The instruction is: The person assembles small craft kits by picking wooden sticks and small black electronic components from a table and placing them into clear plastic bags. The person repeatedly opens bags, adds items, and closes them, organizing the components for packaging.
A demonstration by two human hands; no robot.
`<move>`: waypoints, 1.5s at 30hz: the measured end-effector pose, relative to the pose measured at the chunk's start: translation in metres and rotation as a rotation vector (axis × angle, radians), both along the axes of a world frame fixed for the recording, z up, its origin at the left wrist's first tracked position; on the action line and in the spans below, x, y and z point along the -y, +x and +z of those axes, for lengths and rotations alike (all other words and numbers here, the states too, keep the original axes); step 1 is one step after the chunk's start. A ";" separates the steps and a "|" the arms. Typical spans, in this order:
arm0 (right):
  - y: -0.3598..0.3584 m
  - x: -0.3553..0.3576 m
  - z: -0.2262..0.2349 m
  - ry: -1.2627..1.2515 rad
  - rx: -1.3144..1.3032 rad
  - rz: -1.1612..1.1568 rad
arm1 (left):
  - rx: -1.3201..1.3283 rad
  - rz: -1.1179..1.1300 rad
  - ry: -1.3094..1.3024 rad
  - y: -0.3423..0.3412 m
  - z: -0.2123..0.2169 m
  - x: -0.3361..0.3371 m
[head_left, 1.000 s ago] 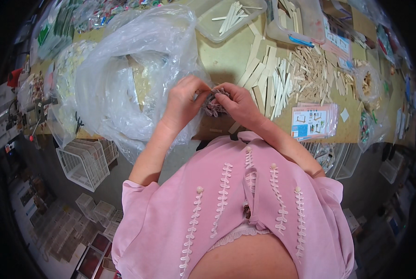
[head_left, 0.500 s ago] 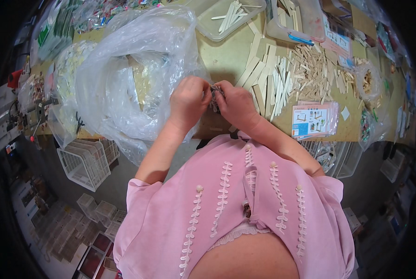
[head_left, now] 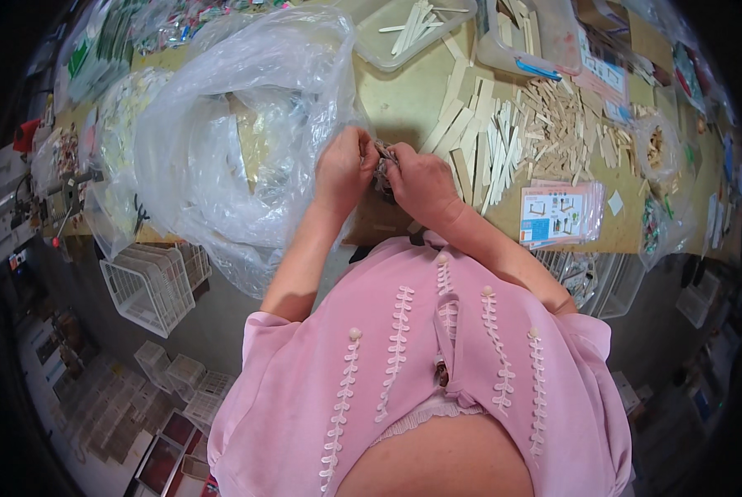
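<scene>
My two hands meet over the front of the table, close together. My right hand (head_left: 425, 184) is closed round a small grey-brown bundle (head_left: 381, 176), whose kind I cannot make out because the fingers cover most of it. Thumb and fingertips of my left hand (head_left: 343, 171) pinch together at the bundle's left edge; what lies between them is too small to tell. A large clear plastic bag (head_left: 190, 182) lies with its mouth spread wide just left of my left hand. Flat wooden strips (head_left: 456, 137) lie beyond my right hand.
White sticks (head_left: 501, 153), a heap of short wooden pieces (head_left: 549, 124) and printed cards in clear packets (head_left: 557, 214) lie to the right. Two clear plastic tubs (head_left: 371, 51) with sticks stand at the back. White baskets (head_left: 151, 286) sit below the table's left front edge.
My left hand has shifted slightly up and to the right, its fingers narrowing to a pinch by the bundle. The right hand stays nearly in place.
</scene>
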State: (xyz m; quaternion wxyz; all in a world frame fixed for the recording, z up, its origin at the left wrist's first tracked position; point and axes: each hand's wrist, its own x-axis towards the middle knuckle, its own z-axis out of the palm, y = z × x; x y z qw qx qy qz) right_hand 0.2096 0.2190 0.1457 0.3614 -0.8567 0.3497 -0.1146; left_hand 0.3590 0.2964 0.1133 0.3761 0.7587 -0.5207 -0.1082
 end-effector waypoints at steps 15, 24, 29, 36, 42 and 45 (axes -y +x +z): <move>-0.025 0.017 0.004 1.237 0.541 -0.226 | -0.738 0.220 0.107 0.076 -0.061 -0.019; -0.025 0.042 0.013 1.054 0.594 -0.241 | -0.737 -0.030 0.439 0.034 -0.035 -0.037; -0.019 0.057 0.020 1.036 0.576 -0.147 | -0.410 -0.057 0.102 0.009 0.004 -0.021; -0.017 0.076 0.030 0.584 0.429 -0.068 | -0.520 -0.340 0.034 0.022 0.012 0.035; -0.058 0.099 0.033 1.001 0.466 -0.183 | -0.772 0.201 -0.056 0.080 -0.023 0.017; -0.060 0.093 0.051 1.216 0.677 -0.224 | -0.958 0.131 0.015 0.084 -0.033 0.007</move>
